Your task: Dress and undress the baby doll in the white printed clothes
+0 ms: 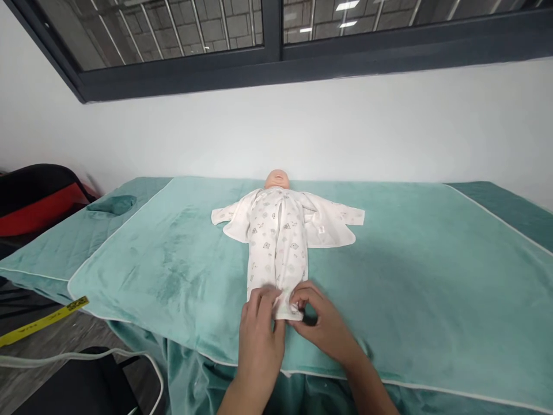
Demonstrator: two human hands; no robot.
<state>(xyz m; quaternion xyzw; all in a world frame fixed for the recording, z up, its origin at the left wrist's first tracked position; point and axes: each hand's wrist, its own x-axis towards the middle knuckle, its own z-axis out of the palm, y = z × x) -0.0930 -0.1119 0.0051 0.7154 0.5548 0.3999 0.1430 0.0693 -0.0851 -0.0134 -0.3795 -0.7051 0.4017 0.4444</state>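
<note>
Just the one head-worn camera here, and it's looking forward and down across the green bed (415, 276) from its near side. Closest to the lens, coming in at the bottom: left hand (261, 340) and right hand (322, 323). Beyond them, mid-frame, the doll (277, 180), seen from the foot end, head away from us. Then the white wall (276, 127) faces us, the window (185, 75) cropped up top. It's a wide view, with the bed running off at right.

Wht wall (389, 127) w/ dk-framed window (272, 34), metal bars (174, 27) behind glass. Below, green bed cover (410, 276). Far L: red/blk chair (43, 210), yel. strip (43, 321), pale cord (64, 357).
</note>
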